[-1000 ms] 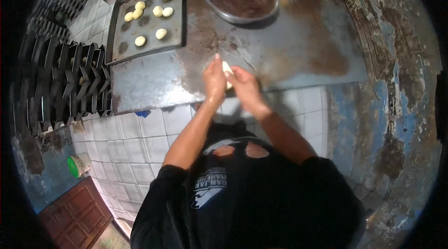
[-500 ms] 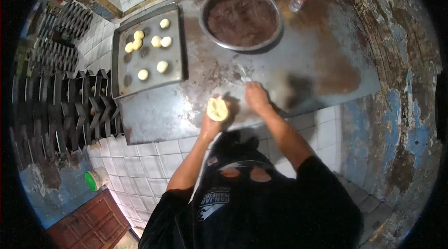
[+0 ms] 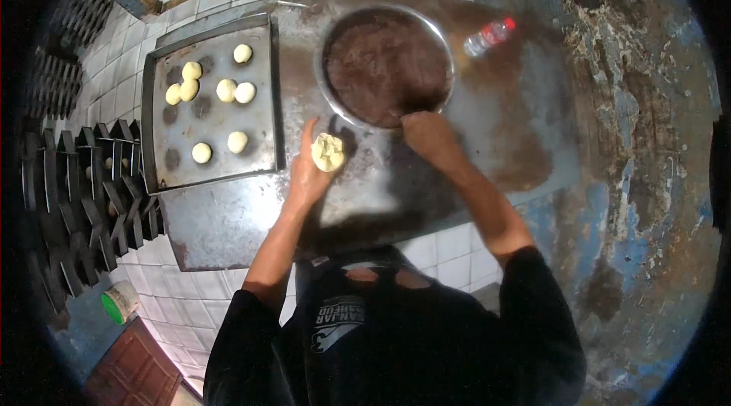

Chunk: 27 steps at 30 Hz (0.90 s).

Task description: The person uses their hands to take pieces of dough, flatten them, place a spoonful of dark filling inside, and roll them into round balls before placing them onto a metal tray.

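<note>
**Pale dough in the left palm, right hand at the bowl**

Pale yellow dough (image 3: 329, 151), flattened into a rough disc, lies cupped in the open palm of the left hand (image 3: 308, 170), just above the metal table (image 3: 495, 139). At two o'clock from it, the right hand (image 3: 428, 135) rests at the near rim of the big steel bowl (image 3: 449, 82), fingers curled down into the dark brown filling (image 3: 384, 63); whether they pinch any cannot be told. At ten o'clock from the dough sits a baking tray (image 3: 263, 94) carrying eight small dough balls (image 3: 226, 90). At one o'clock, beyond the bowl, a plastic bottle (image 3: 489, 36) with a red cap lies on its side.
</note>
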### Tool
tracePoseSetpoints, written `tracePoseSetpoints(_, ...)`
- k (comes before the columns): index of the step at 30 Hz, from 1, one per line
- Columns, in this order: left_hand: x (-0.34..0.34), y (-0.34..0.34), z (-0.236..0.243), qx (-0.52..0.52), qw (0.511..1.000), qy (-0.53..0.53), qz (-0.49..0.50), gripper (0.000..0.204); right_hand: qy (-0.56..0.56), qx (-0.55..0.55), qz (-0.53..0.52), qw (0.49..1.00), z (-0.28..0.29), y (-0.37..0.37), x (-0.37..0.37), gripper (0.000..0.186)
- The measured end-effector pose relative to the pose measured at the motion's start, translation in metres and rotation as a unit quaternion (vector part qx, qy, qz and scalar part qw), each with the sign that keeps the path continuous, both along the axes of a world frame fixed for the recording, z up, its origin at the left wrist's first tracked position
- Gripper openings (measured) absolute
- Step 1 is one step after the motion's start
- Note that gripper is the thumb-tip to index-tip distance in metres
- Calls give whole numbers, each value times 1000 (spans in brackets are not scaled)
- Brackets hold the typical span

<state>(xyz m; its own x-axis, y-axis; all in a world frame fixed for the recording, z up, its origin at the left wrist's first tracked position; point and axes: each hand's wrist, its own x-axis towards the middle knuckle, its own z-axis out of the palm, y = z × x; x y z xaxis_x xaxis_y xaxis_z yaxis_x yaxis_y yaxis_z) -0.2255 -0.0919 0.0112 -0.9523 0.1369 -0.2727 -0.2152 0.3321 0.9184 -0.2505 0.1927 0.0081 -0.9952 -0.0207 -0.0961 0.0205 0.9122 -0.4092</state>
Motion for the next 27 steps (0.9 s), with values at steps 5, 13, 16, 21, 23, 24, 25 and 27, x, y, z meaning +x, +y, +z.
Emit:
tracePoseSetpoints(5, -3, -10, -44, -4, 998, 59, 31, 41, -272, -152, 80, 947, 13, 9, -41, 26)
tracePoseSetpoints(13, 22, 34, -58, -16, 985, 102, 139, 40, 180, -132, 208, 952, -28, -89, 94, 31)
tracePoseSetpoints(16, 49, 20, -74, -98, 985, 98, 106, 34, 130, -17, 183, 974, -31, -100, 154, 38)
tracePoseSetpoints(21, 110, -41, -93, 36, 971, 22, 235, 25, -42, -131, 109, 984, -95, -60, 195, 34)
tracePoseSetpoints(23, 127, -51, -78, 99, 977, -49, 182, 36, 89, 9, 167, 982, -172, -34, 191, 36)
tracePoseSetpoints(24, 146, -61, -78, 126, 973, -47, 187, 43, 87, -7, 179, 980, -169, -47, 193, 36)
tracePoseSetpoints(25, 162, -69, -76, 155, 968, -41, 194, 50, 154, -13, 199, 968, -149, -61, 190, 42)
tracePoseSetpoints(27, 186, -77, -61, 180, 957, -77, 213, 57, 227, -22, 220, 949, -104, -92, 174, 49)
